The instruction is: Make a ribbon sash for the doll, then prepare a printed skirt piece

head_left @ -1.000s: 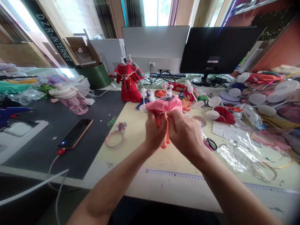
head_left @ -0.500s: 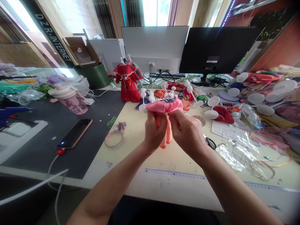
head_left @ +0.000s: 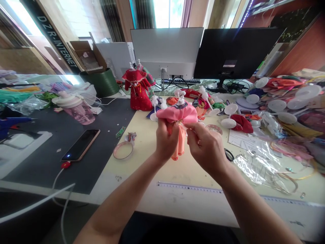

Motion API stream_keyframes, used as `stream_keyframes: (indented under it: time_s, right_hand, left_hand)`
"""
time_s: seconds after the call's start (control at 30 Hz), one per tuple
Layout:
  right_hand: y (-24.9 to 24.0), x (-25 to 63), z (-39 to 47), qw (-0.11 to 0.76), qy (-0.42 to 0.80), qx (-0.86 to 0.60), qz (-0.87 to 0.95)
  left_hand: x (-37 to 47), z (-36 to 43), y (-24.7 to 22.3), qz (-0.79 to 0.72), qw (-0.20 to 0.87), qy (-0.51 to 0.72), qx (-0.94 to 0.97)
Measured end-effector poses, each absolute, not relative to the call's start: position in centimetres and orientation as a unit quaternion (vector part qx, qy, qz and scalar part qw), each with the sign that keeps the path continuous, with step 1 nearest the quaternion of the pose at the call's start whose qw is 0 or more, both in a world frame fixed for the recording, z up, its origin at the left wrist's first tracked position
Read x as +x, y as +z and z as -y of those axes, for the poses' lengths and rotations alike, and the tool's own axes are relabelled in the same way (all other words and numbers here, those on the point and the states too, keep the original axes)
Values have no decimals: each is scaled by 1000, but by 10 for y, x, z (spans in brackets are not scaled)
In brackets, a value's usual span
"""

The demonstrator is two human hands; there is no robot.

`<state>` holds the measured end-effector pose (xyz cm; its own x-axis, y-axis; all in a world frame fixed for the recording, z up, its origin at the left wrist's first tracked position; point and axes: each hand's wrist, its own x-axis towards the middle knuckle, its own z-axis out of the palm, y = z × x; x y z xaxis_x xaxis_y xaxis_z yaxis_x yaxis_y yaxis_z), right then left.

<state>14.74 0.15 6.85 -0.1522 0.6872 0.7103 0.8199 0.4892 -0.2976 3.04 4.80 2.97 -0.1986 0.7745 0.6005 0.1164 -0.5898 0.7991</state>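
A small doll-size garment with a pink top and an orange lower part sits on a white stand over the table. My left hand is wrapped round its left side at the waist. At the right of the waist, my right hand has its thumb and index finger pinched together; what they grip is too small to make out. Behind stands a red beaded dress on a white form.
Left are a phone, a pink bottle and a tape roll. A ruler lies in front. Right are scissors, plastic bags and piled garments. Two monitors stand behind.
My right hand has moved slightly right, away from the garment's waist, which now shows between the hands. The garment has tilted and shifted a little left.
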Motion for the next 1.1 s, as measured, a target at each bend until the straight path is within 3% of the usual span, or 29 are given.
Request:
stream_keyframes:
  time_s: [0.33, 0.77, 0.97, 1.1]
  right_hand:
    - [67, 147, -7, 391, -86, -520, 754]
    - [74, 139, -15, 343, -159, -517, 768]
    - [69, 132, -19, 351, -218, -516, 750]
    - [67, 133, -18, 359, -194, -516, 753]
  left_hand:
    - [25, -48, 24, -279, 378, 662, 584]
    - [28, -48, 27, -313, 288, 662, 617]
    - [29, -48, 26, -322, 280, 670, 607]
    - [29, -47, 26, -332, 276, 672, 601]
